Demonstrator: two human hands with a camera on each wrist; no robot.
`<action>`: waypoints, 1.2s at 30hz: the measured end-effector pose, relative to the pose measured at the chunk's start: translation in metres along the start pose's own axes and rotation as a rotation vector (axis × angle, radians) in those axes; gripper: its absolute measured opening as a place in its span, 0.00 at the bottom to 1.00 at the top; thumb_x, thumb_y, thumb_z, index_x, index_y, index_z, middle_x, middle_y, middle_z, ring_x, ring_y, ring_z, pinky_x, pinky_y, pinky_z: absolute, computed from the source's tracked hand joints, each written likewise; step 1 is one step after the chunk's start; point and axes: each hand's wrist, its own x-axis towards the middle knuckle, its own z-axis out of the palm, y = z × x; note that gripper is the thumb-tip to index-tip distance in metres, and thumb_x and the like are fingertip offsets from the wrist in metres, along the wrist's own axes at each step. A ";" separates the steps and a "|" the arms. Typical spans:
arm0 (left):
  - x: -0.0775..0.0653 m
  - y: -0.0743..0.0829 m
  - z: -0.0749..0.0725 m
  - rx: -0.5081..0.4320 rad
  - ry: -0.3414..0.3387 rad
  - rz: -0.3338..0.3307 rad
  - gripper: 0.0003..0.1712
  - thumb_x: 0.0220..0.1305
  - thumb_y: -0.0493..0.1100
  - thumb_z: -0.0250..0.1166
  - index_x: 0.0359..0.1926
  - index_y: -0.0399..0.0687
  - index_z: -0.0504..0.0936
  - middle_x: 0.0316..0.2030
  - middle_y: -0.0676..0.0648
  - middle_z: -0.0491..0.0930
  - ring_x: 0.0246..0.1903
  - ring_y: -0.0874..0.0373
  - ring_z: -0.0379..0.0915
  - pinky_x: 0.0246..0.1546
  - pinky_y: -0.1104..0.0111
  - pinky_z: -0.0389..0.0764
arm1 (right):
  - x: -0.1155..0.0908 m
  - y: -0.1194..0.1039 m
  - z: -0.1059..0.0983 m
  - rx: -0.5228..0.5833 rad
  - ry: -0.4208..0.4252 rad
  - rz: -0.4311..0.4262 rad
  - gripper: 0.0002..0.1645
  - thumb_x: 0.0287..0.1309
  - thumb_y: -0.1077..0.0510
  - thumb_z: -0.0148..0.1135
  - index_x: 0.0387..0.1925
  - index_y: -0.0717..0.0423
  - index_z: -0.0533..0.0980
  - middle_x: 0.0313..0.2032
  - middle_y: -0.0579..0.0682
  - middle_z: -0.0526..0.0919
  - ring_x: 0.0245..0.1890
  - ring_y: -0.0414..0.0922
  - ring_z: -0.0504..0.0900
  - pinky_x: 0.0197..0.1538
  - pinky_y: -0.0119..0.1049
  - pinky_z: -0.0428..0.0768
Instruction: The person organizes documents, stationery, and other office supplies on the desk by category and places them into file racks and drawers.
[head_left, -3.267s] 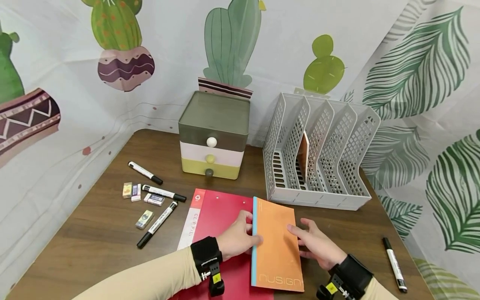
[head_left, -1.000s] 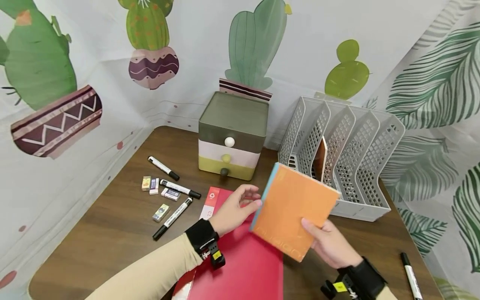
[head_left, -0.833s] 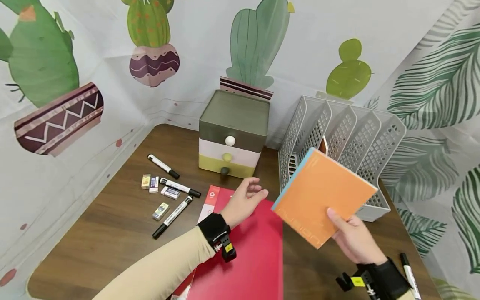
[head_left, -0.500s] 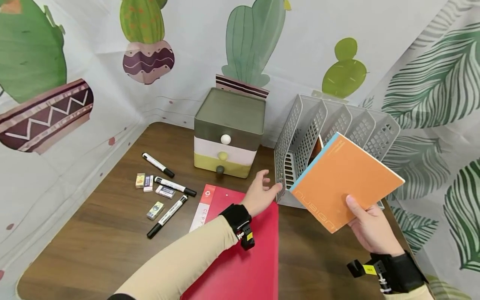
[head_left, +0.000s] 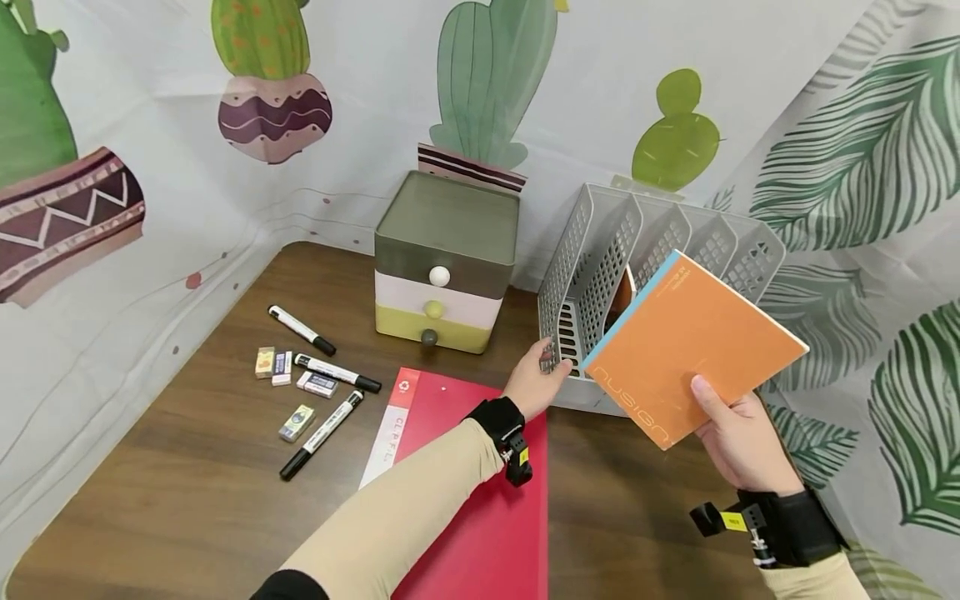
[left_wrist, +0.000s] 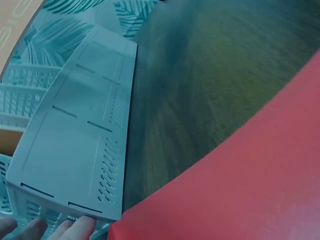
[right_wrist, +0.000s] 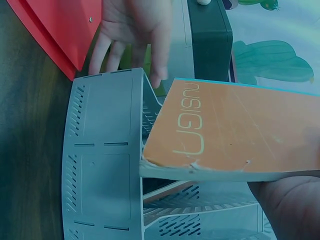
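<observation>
My right hand (head_left: pixel 746 442) holds an orange notebook (head_left: pixel 697 346) with a blue spine, thumb on the cover and fingers hidden behind. The notebook is tilted, raised in front of a grey file organizer (head_left: pixel 596 398) with several slots, and covers part of it in the head view. At the organizer's near left corner is my left hand (head_left: pixel 534 379), fingertips (left_wrist: pixel 82 225) right at its side wall and thumb by the front rim. In the right wrist view the notebook's worn lower edge overlaps the organizer's front panel (right_wrist: pixel 111 150). A thin brown item (head_left: pixel 622 296) stands in one slot.
A red clip file (head_left: pixel 480 517) lies under my left forearm. To its left are several markers (head_left: pixel 322 435) and several erasers (head_left: pixel 297 422). A small drawer box (head_left: pixel 442 258) with green, pink and yellow tiers stands behind, near the patterned cloth backdrop (head_left: pixel 360 108).
Both hands first held the notebook over the red file. My left hand let go and moved right to the organizer's corner. My right hand lifted the notebook rightward and tilted it.
</observation>
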 end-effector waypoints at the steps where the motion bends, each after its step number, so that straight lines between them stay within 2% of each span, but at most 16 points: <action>1: 0.002 -0.001 0.000 0.004 -0.002 -0.002 0.35 0.70 0.50 0.58 0.73 0.43 0.59 0.62 0.37 0.70 0.60 0.46 0.69 0.57 0.60 0.72 | 0.000 0.000 0.000 -0.006 0.007 -0.001 0.20 0.74 0.68 0.36 0.62 0.62 0.65 0.53 0.51 0.74 0.55 0.43 0.77 0.52 0.36 0.79; 8: 0.007 -0.001 -0.007 -0.024 -0.042 -0.037 0.34 0.67 0.46 0.61 0.71 0.46 0.63 0.62 0.39 0.71 0.63 0.50 0.66 0.55 0.63 0.74 | 0.002 -0.003 -0.004 -0.038 0.025 -0.016 0.20 0.74 0.67 0.37 0.64 0.65 0.63 0.53 0.53 0.74 0.54 0.44 0.77 0.50 0.37 0.79; 14: -0.001 0.005 -0.010 -0.024 -0.029 -0.039 0.30 0.68 0.43 0.60 0.70 0.45 0.67 0.63 0.41 0.71 0.64 0.49 0.64 0.59 0.62 0.70 | 0.006 -0.006 -0.007 -0.063 0.048 -0.056 0.21 0.74 0.68 0.38 0.65 0.66 0.61 0.54 0.53 0.72 0.55 0.44 0.76 0.51 0.36 0.79; 19: 0.000 0.007 -0.006 -0.026 -0.010 -0.040 0.29 0.69 0.42 0.60 0.69 0.44 0.67 0.63 0.40 0.70 0.65 0.49 0.62 0.61 0.62 0.68 | 0.006 -0.012 -0.011 -0.124 0.118 -0.063 0.23 0.74 0.66 0.40 0.67 0.64 0.60 0.54 0.53 0.72 0.56 0.43 0.76 0.51 0.34 0.78; 23: 0.002 0.004 -0.004 -0.019 -0.020 -0.035 0.30 0.69 0.43 0.60 0.69 0.44 0.67 0.63 0.40 0.70 0.65 0.50 0.62 0.62 0.62 0.67 | 0.007 -0.016 -0.011 -0.197 0.169 -0.082 0.24 0.74 0.64 0.41 0.68 0.63 0.59 0.55 0.54 0.71 0.57 0.43 0.74 0.52 0.33 0.78; 27: 0.002 0.006 -0.004 -0.013 -0.034 -0.033 0.30 0.70 0.43 0.59 0.70 0.44 0.66 0.64 0.41 0.70 0.66 0.51 0.61 0.63 0.61 0.65 | 0.011 -0.016 -0.009 -0.220 0.231 -0.109 0.25 0.73 0.63 0.43 0.68 0.64 0.59 0.56 0.55 0.70 0.60 0.45 0.72 0.54 0.32 0.76; 29: 0.003 0.006 -0.004 -0.005 -0.034 -0.027 0.30 0.70 0.43 0.59 0.70 0.45 0.66 0.63 0.42 0.70 0.66 0.51 0.61 0.63 0.62 0.65 | 0.015 -0.015 -0.007 -0.306 0.330 -0.112 0.24 0.73 0.61 0.46 0.66 0.64 0.63 0.55 0.53 0.73 0.59 0.44 0.73 0.54 0.30 0.75; 33: 0.004 0.003 -0.003 -0.007 -0.029 -0.028 0.30 0.69 0.44 0.59 0.70 0.46 0.67 0.62 0.43 0.72 0.65 0.51 0.63 0.62 0.62 0.66 | 0.027 -0.008 -0.002 -0.655 0.535 -0.107 0.20 0.73 0.58 0.49 0.58 0.65 0.72 0.48 0.48 0.79 0.53 0.38 0.75 0.53 0.25 0.71; 35: 0.005 0.001 -0.003 -0.015 -0.025 -0.034 0.29 0.69 0.44 0.60 0.70 0.47 0.67 0.62 0.42 0.72 0.65 0.51 0.63 0.62 0.62 0.66 | 0.035 -0.002 -0.001 -0.818 0.591 -0.115 0.19 0.73 0.57 0.49 0.55 0.65 0.75 0.45 0.50 0.80 0.48 0.36 0.75 0.51 0.25 0.69; 36: 0.005 0.000 -0.003 -0.016 -0.022 -0.036 0.29 0.69 0.44 0.59 0.70 0.47 0.67 0.62 0.42 0.72 0.65 0.51 0.63 0.62 0.62 0.66 | 0.039 0.002 0.000 -0.862 0.593 -0.127 0.19 0.73 0.58 0.48 0.54 0.66 0.75 0.46 0.52 0.80 0.49 0.36 0.74 0.52 0.25 0.69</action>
